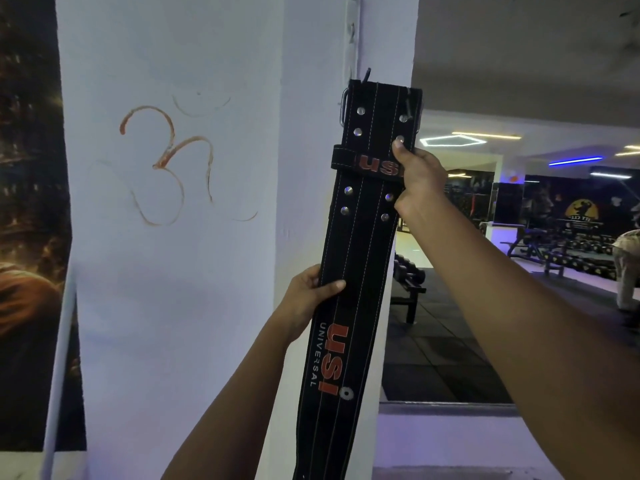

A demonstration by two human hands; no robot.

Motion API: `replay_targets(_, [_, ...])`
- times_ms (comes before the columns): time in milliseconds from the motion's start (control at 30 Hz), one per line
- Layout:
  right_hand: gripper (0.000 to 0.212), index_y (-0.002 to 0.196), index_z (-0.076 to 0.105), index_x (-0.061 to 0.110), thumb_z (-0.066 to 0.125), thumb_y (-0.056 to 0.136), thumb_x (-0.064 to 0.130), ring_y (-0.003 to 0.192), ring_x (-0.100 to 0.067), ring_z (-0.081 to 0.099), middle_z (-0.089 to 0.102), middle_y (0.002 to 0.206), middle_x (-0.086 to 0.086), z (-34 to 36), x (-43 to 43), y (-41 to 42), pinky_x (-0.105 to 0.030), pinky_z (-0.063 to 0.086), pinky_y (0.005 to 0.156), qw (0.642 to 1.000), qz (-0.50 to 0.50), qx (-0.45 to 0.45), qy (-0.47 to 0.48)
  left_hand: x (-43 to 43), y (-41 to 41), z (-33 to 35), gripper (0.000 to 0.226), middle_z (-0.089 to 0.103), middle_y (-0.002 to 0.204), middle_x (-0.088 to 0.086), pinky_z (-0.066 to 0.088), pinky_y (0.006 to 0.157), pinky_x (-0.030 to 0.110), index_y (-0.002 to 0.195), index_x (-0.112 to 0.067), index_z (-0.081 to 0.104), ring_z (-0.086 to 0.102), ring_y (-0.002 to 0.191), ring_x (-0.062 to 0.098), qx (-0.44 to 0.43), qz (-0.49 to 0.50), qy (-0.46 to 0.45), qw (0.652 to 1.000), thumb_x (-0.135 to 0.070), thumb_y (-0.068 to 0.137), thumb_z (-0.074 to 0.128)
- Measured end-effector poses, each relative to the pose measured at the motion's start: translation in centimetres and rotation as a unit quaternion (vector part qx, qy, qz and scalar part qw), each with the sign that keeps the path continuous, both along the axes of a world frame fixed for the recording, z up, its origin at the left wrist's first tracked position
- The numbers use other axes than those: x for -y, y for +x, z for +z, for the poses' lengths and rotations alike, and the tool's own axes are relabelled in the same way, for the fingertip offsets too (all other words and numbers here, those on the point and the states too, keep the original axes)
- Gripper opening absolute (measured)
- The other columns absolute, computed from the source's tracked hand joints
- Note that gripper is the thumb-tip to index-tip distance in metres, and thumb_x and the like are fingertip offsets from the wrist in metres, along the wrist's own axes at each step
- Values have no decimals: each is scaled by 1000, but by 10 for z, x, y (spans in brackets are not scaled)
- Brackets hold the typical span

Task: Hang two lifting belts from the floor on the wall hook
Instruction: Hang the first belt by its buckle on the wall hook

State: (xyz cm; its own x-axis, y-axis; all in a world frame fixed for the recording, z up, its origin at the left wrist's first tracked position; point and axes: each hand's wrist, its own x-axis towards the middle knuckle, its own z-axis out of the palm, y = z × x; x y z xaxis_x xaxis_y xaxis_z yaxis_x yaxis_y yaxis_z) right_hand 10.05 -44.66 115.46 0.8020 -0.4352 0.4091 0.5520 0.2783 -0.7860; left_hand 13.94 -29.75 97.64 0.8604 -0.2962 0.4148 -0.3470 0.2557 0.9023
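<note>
A black leather lifting belt (360, 251) with orange lettering and silver rivets hangs upright against the white pillar. Its buckle end is at the top, level with a small dark wall hook (366, 75) that pokes out just above the belt's upper edge. My right hand (417, 180) grips the belt's right edge near the keeper loop, thumb on the front. My left hand (311, 294) holds the left edge lower down, thumb across the front. The belt's lower end runs out of view at the bottom. Only one belt is visible.
The white pillar (180, 271) carries an orange painted symbol (166, 161). A dark poster (27, 202) covers the wall at far left. To the right, a mirror or opening shows a gym floor with dumbbell racks (568, 251) and benches.
</note>
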Motion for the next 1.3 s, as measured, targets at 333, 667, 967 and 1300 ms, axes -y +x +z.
replay_targets(333, [18,86,62,18,75,77,26,112,-28,59,67,117,-7,-7,8,4,-63,50,86,1000,7,-6,1,0,5,-36,26,74,98,7,57,70,26,107,-8,66,72,86,18,-21,4,116,993,-9,81,68])
replay_targets(667, [17,74,59,22,75,78,23,98,-22,61,68,110,-5,-15,8,1,-42,54,77,1000,9,-1,9,25,-3,68,37,70,104,10,56,86,37,110,-6,60,69,95,24,51,74,20,996,-33,87,62])
replay_targets(967, [19,88,60,18,73,79,28,86,-20,66,67,104,-6,-34,11,-7,-39,57,78,997,-25,53,-41,45,-22,131,34,71,96,8,58,79,36,107,-8,63,70,88,22,124,101,-62,985,-36,87,61])
replay_targets(1300, [39,113,58,20,70,79,4,121,-26,58,64,123,-8,-198,42,-8,-40,47,102,940,189,-101,-266,46,-16,128,19,69,84,3,59,73,34,91,-14,62,69,78,19,108,107,-85,985,-31,85,65])
